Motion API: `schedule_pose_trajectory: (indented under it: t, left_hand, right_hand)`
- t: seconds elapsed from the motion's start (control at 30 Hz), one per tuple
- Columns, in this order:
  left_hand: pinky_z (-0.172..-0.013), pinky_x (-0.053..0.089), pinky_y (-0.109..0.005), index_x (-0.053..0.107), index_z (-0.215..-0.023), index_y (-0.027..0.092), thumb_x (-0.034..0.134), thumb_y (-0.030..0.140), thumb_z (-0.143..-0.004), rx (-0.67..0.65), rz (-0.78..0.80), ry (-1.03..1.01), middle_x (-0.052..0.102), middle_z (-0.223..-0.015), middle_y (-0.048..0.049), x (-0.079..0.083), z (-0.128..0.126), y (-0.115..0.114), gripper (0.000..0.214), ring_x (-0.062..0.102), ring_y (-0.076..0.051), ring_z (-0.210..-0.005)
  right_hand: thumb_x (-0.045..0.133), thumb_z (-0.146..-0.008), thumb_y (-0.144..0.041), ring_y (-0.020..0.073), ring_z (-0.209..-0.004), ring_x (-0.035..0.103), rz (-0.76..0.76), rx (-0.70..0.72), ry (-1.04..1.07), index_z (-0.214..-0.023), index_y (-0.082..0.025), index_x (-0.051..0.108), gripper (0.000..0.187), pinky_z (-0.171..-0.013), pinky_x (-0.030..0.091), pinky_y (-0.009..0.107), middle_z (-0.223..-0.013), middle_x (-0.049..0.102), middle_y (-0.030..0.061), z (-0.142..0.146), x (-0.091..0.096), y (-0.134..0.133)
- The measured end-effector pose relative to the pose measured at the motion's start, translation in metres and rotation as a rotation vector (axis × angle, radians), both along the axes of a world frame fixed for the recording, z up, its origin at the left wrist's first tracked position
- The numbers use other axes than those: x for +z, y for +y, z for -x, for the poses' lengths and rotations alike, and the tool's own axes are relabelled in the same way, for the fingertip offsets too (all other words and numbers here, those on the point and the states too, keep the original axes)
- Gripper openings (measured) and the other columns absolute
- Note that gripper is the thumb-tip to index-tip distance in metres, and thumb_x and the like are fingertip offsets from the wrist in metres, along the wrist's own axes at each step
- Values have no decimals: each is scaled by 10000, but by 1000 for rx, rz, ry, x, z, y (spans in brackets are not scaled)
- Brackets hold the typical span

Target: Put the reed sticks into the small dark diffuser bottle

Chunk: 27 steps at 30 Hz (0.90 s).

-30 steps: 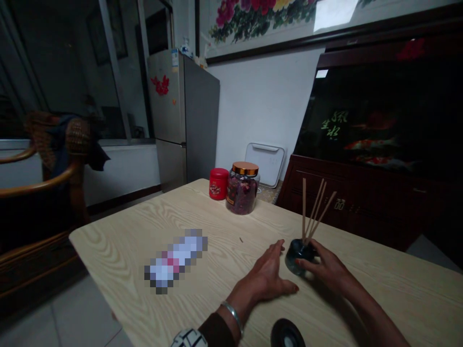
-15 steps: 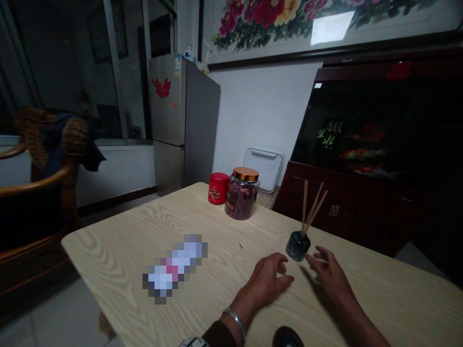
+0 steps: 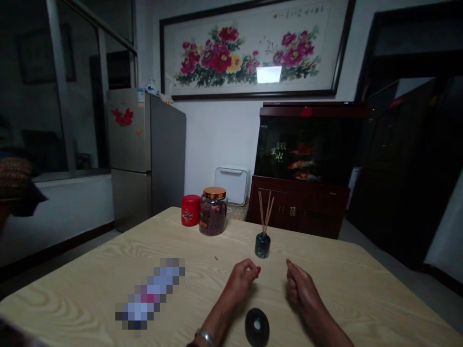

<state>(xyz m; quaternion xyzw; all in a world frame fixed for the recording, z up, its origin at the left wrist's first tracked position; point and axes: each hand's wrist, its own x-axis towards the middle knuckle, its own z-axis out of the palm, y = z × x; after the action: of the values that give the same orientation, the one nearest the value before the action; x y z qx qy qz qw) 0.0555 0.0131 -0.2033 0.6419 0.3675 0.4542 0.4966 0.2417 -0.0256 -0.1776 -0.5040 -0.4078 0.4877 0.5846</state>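
My left hand (image 3: 243, 280) hovers over the middle of the table, fingers curled in with the thumb against them; nothing shows in it. A silver bracelet circles that wrist. To its right, my right hand (image 3: 302, 288) is closed too, thumb pressed along the curled index finger, and I see nothing in it. Just beyond and between the hands, apart from both, stands a dark glass reed diffuser (image 3: 262, 246) with several thin sticks. Nearer to me, between my forearms, lies a dark oval object (image 3: 255, 332) with a pale spot of light on it.
On the wooden table (image 3: 173, 299), a red canister (image 3: 190, 211) and a copper-lidded jar (image 3: 212, 214) of dark dried contents stand at the back. A pixelated long item (image 3: 154, 294) lies left. Behind are a refrigerator (image 3: 168, 159) and a fish tank (image 3: 304, 149).
Both hands have drawn back from the diffuser, and their spread fingers have curled closed. The view has swung right and up, so more of the dark oval object shows.
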Motion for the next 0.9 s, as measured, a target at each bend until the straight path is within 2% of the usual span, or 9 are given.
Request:
schedule_pose_trajectory:
  t: [0.1,0.23,0.3,0.37,0.43,0.57,0.7,0.8,0.9]
  left_hand:
    - [-417,122,-204,461,-846,223,621,624,-784,-95,61,-110,273,-455,138,45,2,-10,437,180,-62,-377]
    - [-401,114,-179,311,-746,242,697,520,-812,-168,-1,-508,251,-477,147,123,6,-29,480,133,-41,-400]
    - [-408,150,-165,270,-725,238,723,449,-815,-201,-45,-639,237,-498,145,150,6,-39,507,151,-37,-411]
    - [-403,163,-157,258,-727,237,771,339,-776,-244,-35,-672,262,-506,145,160,6,-47,525,165,-30,-405]
    - [-389,153,-148,294,-750,235,788,268,-744,-306,8,-678,287,-515,147,156,7,-53,495,150,-22,-395]
    - [-372,147,-135,462,-946,230,737,204,-791,-462,39,-734,240,-517,154,149,13,-61,317,65,-18,-394]
    - [-370,178,-141,439,-1378,276,649,111,-829,-585,-111,-841,187,-512,145,186,23,-70,610,45,-36,-389]
    - [-358,161,-141,328,-1502,319,616,66,-805,-688,-236,-886,167,-506,143,224,27,-75,796,26,-40,-378]
    - [-334,125,-139,266,-1540,313,611,49,-780,-787,-292,-945,132,-498,149,238,27,-75,876,7,-37,-354]
  right_hand:
    - [761,-635,-686,25,-406,175,-119,24,90,-686,-239,385,586,-384,110,169,-517,293,-129,-10,47,-12]
    - [821,-694,-507,25,-434,164,-334,129,296,-761,-230,450,467,-399,137,157,-549,273,-138,-15,119,-33]
    - [856,-688,-395,21,-437,154,-407,184,350,-761,-222,468,432,-398,130,160,-558,289,-137,-11,140,-42]
    - [865,-688,-317,19,-437,134,-422,229,342,-702,-219,424,452,-393,122,167,-553,282,-138,-6,144,-49]
    - [852,-702,-271,20,-436,115,-399,283,323,-665,-222,370,486,-389,117,174,-545,286,-136,0,137,-54]
    - [794,-754,-241,25,-443,90,-421,362,322,-918,-231,582,268,-394,123,174,-568,321,-134,0,134,-63]
    - [717,-770,-164,48,-447,49,-582,427,335,-1400,-290,506,676,-392,141,181,-550,245,-147,-7,183,-76]
    - [712,-716,-169,42,-416,3,-727,427,337,-1453,-357,465,800,-355,88,193,-522,285,-158,-8,225,-85]
    - [736,-691,-240,34,-394,-49,-815,383,304,-1455,-395,464,826,-324,21,201,-488,289,-172,-4,242,-89]
